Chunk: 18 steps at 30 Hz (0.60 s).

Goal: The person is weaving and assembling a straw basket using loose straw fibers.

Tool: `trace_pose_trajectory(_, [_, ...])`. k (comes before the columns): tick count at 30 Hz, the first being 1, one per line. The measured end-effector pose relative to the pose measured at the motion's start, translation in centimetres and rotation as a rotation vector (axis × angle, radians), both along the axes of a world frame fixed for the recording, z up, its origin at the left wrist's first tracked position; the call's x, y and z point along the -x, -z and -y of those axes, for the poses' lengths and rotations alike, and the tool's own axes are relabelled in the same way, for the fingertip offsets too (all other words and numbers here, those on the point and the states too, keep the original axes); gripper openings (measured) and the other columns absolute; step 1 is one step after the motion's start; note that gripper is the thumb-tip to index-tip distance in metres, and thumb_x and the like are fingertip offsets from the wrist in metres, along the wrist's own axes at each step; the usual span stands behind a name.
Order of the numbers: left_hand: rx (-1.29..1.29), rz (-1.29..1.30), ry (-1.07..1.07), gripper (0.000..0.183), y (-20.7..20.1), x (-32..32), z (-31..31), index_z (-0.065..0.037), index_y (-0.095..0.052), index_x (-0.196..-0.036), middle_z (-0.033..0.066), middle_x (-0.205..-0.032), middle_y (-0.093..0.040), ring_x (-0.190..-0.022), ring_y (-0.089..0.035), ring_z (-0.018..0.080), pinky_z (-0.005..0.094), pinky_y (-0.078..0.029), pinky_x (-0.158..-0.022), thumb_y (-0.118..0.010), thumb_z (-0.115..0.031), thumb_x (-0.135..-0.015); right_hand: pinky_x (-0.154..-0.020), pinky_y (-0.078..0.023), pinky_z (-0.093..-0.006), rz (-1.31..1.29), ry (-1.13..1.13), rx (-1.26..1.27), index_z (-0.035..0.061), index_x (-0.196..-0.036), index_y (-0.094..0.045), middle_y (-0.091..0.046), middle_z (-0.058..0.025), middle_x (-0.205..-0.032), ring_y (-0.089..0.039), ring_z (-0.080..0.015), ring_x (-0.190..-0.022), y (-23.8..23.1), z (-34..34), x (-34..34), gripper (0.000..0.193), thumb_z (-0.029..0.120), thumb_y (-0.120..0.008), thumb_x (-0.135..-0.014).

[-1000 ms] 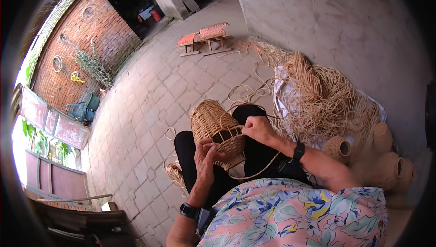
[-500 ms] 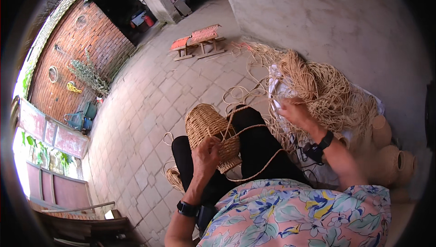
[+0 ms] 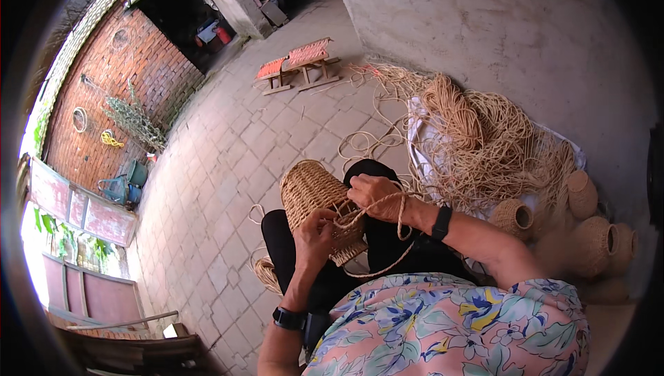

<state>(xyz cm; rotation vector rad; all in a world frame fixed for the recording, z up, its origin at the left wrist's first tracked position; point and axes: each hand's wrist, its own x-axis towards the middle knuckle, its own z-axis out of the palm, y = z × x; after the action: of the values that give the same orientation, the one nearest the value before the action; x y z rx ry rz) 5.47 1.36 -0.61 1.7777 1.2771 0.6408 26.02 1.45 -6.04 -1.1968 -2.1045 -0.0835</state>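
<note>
A woven basket (image 3: 309, 188) of tan cord lies tilted across my lap, its opening partly covered by my hands. My left hand (image 3: 315, 236) is closed at the basket's near rim, with fingers pinched on the cord there. Just to the right, my right hand (image 3: 378, 195) is closed on a strand of cord (image 3: 387, 203) close to the basket's opening. That strand loops over the back of my right hand and hangs down over my right thigh. A further length of it curves below the basket. The exact spot under my fingertips is hidden.
A large heap of loose cord (image 3: 484, 134) lies on white sheeting to the right. Several finished woven baskets (image 3: 595, 241) stand beside it, near my right elbow. Two low stools with red woven seats (image 3: 309, 52) are ahead on the paved floor (image 3: 228, 168). A plastered wall (image 3: 484, 23) rises at right.
My right hand has come in from the cord heap at the right to the basket's opening, bringing the strand with it. My left hand has stayed at the rim.
</note>
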Motion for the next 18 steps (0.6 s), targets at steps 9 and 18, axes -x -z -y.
trace_pose_trajectory(9, [0.011, 0.079, -0.077, 0.02, 0.6, -0.1, 0.4, -0.004, -0.062, -0.097, 0.0095, -0.072, -0.063, -0.058, -0.062, 0.0139, 0.0274, -0.05, -0.05, -0.054, 0.0, -0.079, -0.039, -0.044, -0.0228, -0.878, -0.026, 1.159, 0.002, -0.079, -0.06, -0.06, -0.0034, -0.06, -0.054, -0.0092, -0.045, -0.6, -1.3, -0.6, 0.021, 0.021, -0.068, -0.075])
trace_pose_trajectory(18, [0.023, 0.574, -0.176, 0.016, 3.2, -0.1, 1.5, -0.006, -0.055, -0.096, -0.0011, -0.069, -0.053, -0.057, -0.052, 0.0066, 0.0216, -0.047, -0.05, -0.057, 0.001, -0.082, -0.068, -0.052, -0.0395, -0.297, 0.369, 0.827, 0.0065, -0.077, -0.069, -0.066, -0.0173, -0.076, -0.066, -0.0341, -0.076, -1.2, -0.7, 0.9, 0.027, 0.031, -0.067, -0.067])
